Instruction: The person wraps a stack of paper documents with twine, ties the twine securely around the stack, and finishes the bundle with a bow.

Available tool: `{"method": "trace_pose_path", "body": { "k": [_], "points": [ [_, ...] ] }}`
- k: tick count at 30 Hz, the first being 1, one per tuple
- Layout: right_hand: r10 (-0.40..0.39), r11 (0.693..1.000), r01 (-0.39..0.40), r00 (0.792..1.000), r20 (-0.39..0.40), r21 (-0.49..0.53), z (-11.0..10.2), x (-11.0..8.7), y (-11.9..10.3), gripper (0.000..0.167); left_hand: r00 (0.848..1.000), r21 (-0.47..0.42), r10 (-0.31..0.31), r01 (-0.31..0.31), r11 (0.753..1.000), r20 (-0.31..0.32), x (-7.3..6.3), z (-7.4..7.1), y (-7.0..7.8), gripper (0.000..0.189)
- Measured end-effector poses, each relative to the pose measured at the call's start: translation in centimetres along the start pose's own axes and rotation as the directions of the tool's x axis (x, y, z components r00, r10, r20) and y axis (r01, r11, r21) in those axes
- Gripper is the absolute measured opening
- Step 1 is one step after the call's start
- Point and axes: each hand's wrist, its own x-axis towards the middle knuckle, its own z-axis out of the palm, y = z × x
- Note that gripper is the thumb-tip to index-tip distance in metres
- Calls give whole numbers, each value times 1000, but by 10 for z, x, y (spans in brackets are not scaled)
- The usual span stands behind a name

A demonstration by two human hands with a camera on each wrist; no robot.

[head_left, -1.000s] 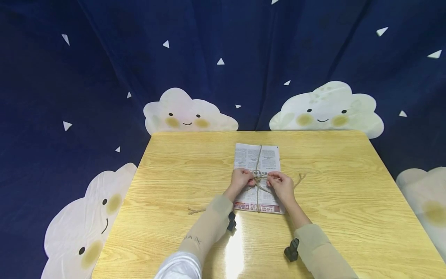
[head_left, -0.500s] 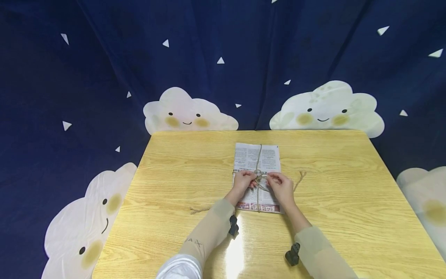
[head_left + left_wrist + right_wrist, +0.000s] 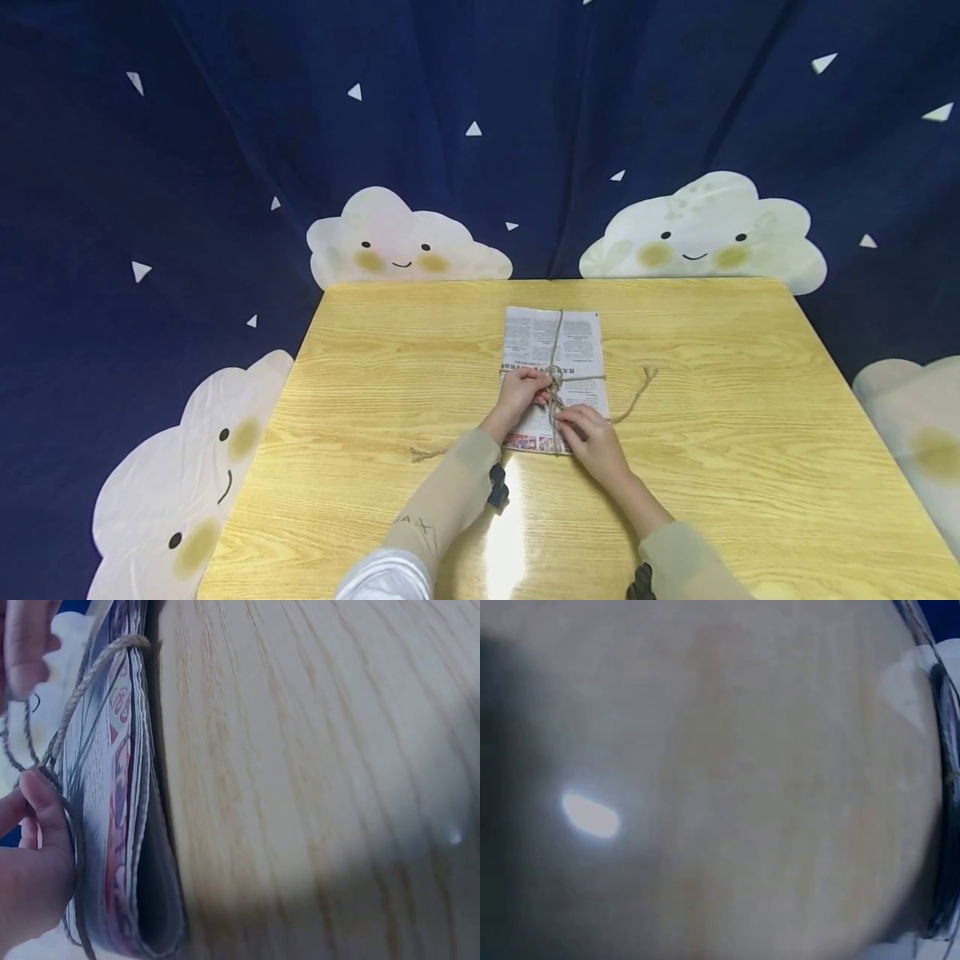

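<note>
A folded newspaper stack (image 3: 527, 333) lies on the wooden table, with brown twine (image 3: 556, 343) crossing over it both ways. At the crossing, my left hand (image 3: 520, 395) pinches the twine between thumb and forefinger; the left wrist view shows this grip beside the knot (image 3: 46, 771). My right hand (image 3: 597, 442) is over the stack's near right part, its fingertips pinching twine strands drawn from the knot toward me. Those strands run up to the right fingers (image 3: 28, 671) in the left wrist view. In the right wrist view, only the stack's edge (image 3: 949, 810) shows, without the hand.
One frayed twine end (image 3: 427, 455) lies on the table (image 3: 750, 417) by the left forearm, another (image 3: 647, 379) right of the stack. Behind the table hangs a dark blue curtain (image 3: 450, 67) with white clouds and triangles.
My right hand has moved toward me and slightly left, from beside the knot to the stack's near part, drawing the strands along. The left hand has stayed at the knot.
</note>
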Motion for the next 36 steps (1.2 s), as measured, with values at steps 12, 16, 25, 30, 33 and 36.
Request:
{"method": "trace_pose_path", "body": {
  "k": [12,16,25,30,33,36],
  "points": [
    [-34,973,62,991,129,-221,5,-20,-11,25,961,125,73,-110,986,268,-3,-4,14,22],
    [-2,959,46,988,154,-280,5,-24,-18,28,943,233,81,-162,959,322,0,-1,13,24],
    [55,936,17,979,196,-351,7,-36,-30,36,872,592,53,-374,714,487,0,10,24,15],
    [82,932,2,973,214,-362,6,-40,-34,40,803,685,42,-533,496,595,1,18,24,8],
    [92,928,0,968,232,-372,6,-41,-35,42,773,699,17,-582,416,634,1,22,22,12],
    [105,925,-3,963,247,-380,6,-42,-35,44,770,721,-10,-592,360,637,1,24,21,18]
  ]
}}
